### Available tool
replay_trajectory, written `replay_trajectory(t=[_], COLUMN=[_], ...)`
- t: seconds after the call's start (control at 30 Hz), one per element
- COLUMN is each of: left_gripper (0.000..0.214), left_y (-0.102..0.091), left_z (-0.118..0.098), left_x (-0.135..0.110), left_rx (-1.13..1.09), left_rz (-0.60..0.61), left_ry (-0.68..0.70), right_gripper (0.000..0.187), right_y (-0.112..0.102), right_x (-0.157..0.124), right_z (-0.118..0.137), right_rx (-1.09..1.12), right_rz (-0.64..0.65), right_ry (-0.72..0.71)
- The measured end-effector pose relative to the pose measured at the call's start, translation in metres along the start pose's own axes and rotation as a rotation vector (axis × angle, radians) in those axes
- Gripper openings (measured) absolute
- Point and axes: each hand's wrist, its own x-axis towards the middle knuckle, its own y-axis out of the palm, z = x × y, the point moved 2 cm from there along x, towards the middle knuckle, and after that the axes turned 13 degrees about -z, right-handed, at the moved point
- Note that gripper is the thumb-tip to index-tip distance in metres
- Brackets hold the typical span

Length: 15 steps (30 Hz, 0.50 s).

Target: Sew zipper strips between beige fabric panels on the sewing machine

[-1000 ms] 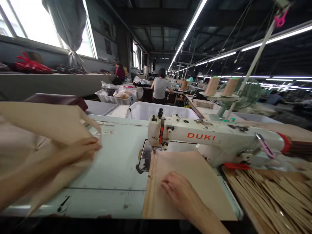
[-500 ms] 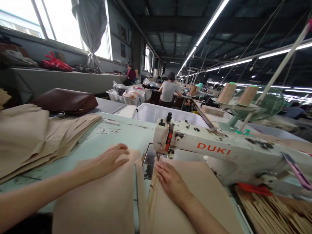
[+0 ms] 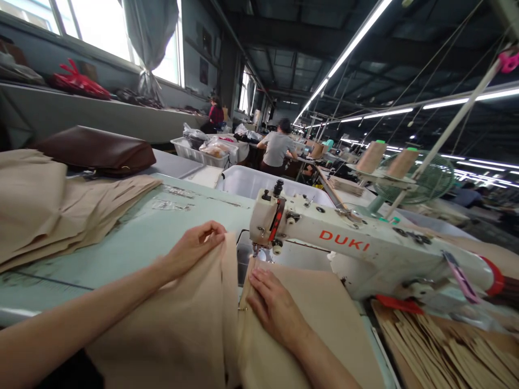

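Note:
My left hand pinches the far corner of a beige fabric panel lying on the pale green sewing table. Flat on a second beige panel, my right hand has its fingers stretched out near a zipper edge, just in front of the needle. The white DUKI sewing machine stands right behind both hands, its needle head just beyond my right fingertips.
A stack of beige fabric and a brown bag lie at the left. Beige strips are piled at the right. Beyond the machine stand a white bin, thread cones, a fan and people at other tables.
My left hand carried a beige panel from the left stack to the table in front of the machine and now pinches its corner. My right hand slid up the other panel toward the needle.

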Motion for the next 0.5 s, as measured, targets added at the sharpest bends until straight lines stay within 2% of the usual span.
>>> replay_trajectory(t=[0.07, 0.13, 0.2, 0.27, 0.4, 0.5], left_gripper=[0.037, 0.027, 0.02, 0.018, 0.02, 0.026], left_y=[0.02, 0.044, 0.064, 0.074, 0.065, 0.052], left_z=[-0.009, -0.017, -0.024, -0.03, -0.04, -0.043], left_x=[0.004, 0.003, 0.001, -0.002, -0.011, -0.033], left_rx=[0.014, 0.051, 0.091, 0.12, 0.159, 0.157], left_rz=[-0.075, -0.091, -0.054, 0.011, 0.099, 0.158], left_ry=[0.006, 0.017, 0.039, 0.076, 0.151, 0.203], right_gripper=[0.047, 0.047, 0.049, 0.053, 0.056, 0.058], right_y=[-0.002, -0.003, -0.004, -0.003, -0.004, -0.008], right_x=[0.001, 0.003, 0.004, 0.005, 0.004, 0.003], right_z=[0.002, 0.003, 0.004, 0.004, 0.005, 0.012], right_rx=[0.006, 0.026, 0.048, 0.061, 0.079, 0.105], right_rz=[0.002, 0.002, -0.005, -0.021, -0.04, -0.035], right_ry=[0.002, -0.028, -0.072, -0.094, -0.089, -0.089])
